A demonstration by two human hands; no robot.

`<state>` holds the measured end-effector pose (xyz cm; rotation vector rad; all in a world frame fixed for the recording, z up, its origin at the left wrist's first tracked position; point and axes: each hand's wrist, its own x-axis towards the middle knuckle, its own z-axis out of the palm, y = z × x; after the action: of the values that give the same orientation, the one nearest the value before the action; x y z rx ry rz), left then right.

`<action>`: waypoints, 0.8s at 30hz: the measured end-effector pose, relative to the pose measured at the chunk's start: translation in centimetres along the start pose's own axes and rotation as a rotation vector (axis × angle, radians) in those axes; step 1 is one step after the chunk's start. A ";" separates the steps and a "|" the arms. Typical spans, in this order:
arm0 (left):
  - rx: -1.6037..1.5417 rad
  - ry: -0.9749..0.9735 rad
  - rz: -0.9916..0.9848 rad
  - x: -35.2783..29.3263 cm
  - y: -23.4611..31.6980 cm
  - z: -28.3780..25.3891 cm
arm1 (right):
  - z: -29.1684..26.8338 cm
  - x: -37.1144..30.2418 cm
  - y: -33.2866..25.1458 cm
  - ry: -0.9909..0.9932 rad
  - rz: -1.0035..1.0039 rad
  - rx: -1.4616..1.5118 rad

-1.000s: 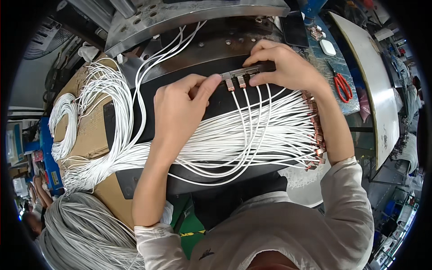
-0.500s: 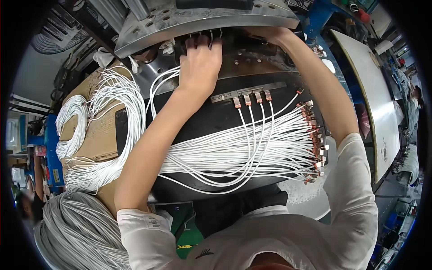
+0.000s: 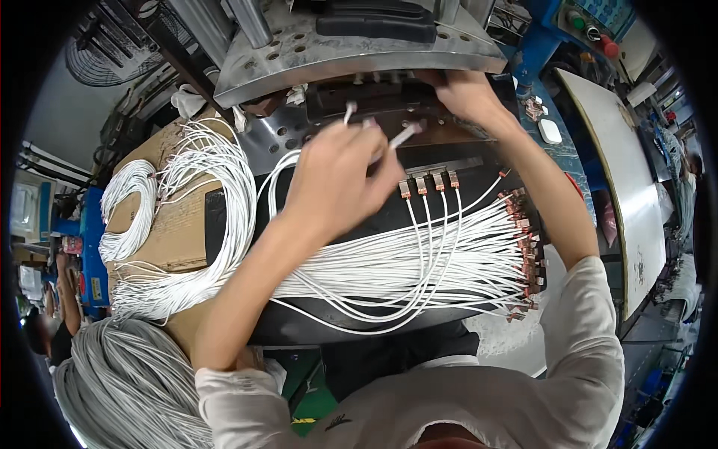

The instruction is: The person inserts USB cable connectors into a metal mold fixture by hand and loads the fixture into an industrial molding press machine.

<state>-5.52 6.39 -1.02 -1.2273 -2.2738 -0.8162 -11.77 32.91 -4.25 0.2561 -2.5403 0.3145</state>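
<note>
Head view: the left hand [image 3: 340,176] clutched white cables [image 3: 404,136], blurred; I couldn't tell if the right hand [image 3: 470,97], partly under a steel plate [image 3: 359,69], gripped anything; four connectors [image 3: 422,185] lay beside the left.

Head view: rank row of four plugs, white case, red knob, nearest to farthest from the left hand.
From the left hand:
1. Row of four plugs: just to its right.
2. White case: farther right.
3. Red knob: upper right, beyond the case.

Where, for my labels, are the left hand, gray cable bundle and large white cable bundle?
Left hand [image 3: 340,170], head view: its back.
Gray cable bundle [image 3: 129,382], head view: middle strands.
Large white cable bundle [image 3: 366,262], head view: middle strands.
</note>
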 end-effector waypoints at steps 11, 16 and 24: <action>0.294 0.035 -0.325 -6.2 -1.6 -6.3 | -4.8 -5.4 -2.7 -0.059 -0.178 0.186; 0.084 -0.133 -0.254 -7.6 3.8 -5.4 | -10.0 -6.0 -0.7 -0.620 -0.042 0.454; -0.064 -0.269 -0.023 -4.6 9.2 1.7 | -8.0 -9.5 -1.2 -0.387 -0.342 0.013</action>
<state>4.52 8.79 -2.38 -1.4168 -2.4943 -0.7769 0.41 35.08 -2.84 0.8148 -2.8019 0.1583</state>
